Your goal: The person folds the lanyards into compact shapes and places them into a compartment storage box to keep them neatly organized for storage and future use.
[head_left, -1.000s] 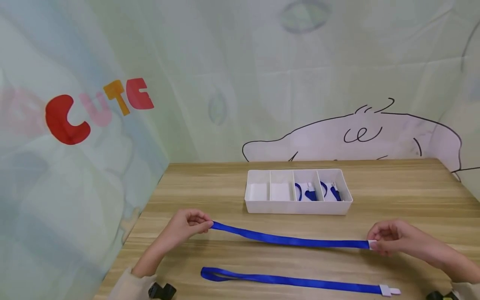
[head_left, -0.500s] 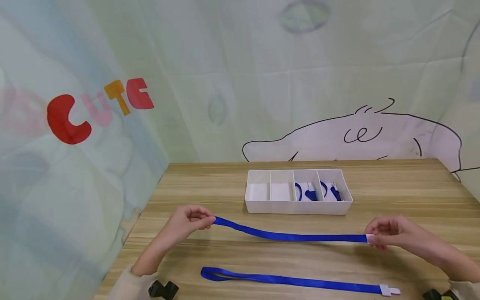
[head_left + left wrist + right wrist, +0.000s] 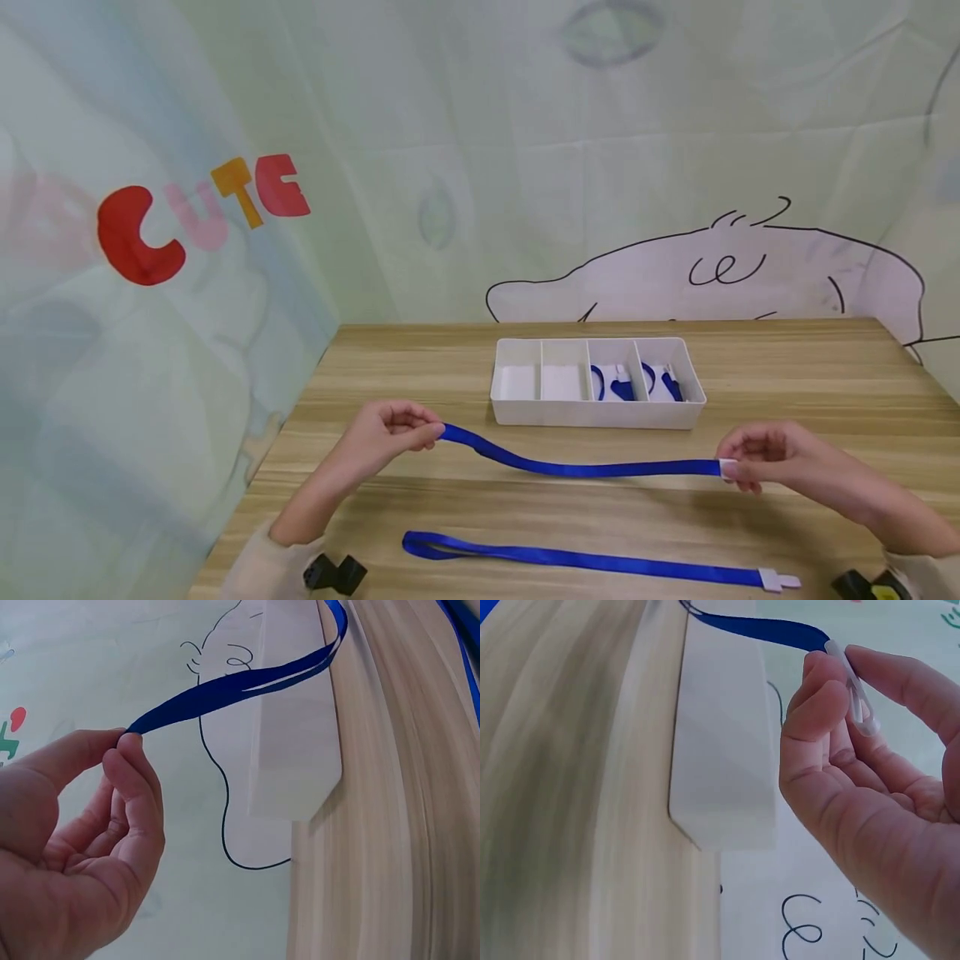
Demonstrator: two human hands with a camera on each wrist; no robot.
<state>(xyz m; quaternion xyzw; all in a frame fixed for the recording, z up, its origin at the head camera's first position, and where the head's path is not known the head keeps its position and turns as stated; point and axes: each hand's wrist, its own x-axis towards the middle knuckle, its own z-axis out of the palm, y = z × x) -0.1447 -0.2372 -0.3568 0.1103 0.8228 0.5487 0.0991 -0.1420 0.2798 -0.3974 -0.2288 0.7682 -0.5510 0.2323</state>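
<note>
Tray: a white tray (image 3: 592,414) with four compartments is set on the wooden tabletop (image 3: 405,367), beyond both hands.
Tray contents: a rolled blue strap with a whitish clip is held in each of the two compartments on the right (image 3: 622,388) (image 3: 672,386); the lower parts are hidden by the front wall.
Held lanyard: a blue lanyard (image 3: 592,471) is suspended, sagging, between the hands, in front of the tray.
Left grip: the lanyard's end is pinched by the left hand (image 3: 390,435).
Right grip: its white clip (image 3: 861,705) is pinched by the right hand (image 3: 768,454).
Second lanyard: another blue lanyard (image 3: 600,562) is laid lengthwise nearer the person, loop leftward.
In the way: in the left wrist view, the tray's wall is crossed by the held lanyard.
</note>
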